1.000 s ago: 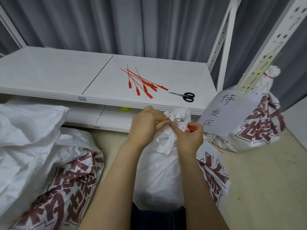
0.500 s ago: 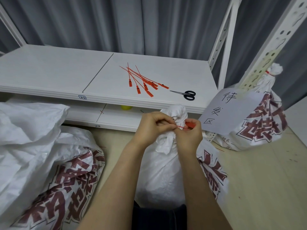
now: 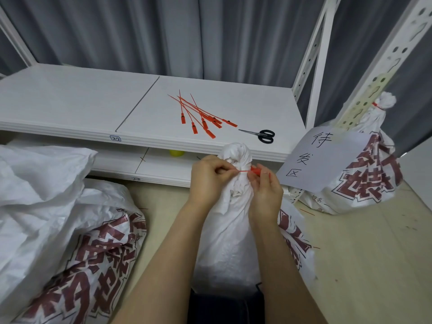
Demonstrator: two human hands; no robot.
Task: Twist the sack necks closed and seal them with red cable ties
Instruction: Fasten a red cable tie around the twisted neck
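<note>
Both grips are closed to a fine pinch: the left hand (image 3: 210,177) holds the thin tail of the red cable tie (image 3: 243,171) between thumb and forefinger, and the right hand (image 3: 265,190) pinches the tie's red head in curled fingertips, just beside the twisted neck (image 3: 238,155) of the white sack (image 3: 229,242). The sack stands upright on the floor between the forearms, in front of the shelf (image 3: 70,101), and the tie runs across the neck below the bunched top. Whether the tail is already through the head cannot be told, since fingers cover that spot. The likely trouble is the twist: with both hands on the tie and neither round the neck, the cloth may unwind and the loop close on slack folds, leaving a gap. The thin tail could also slip from the pinch under a hard pull, or the loop ride up over the bunched top and come off. Spare ties (image 3: 201,118) and scissors (image 3: 261,135) lie on the shelf
</note>
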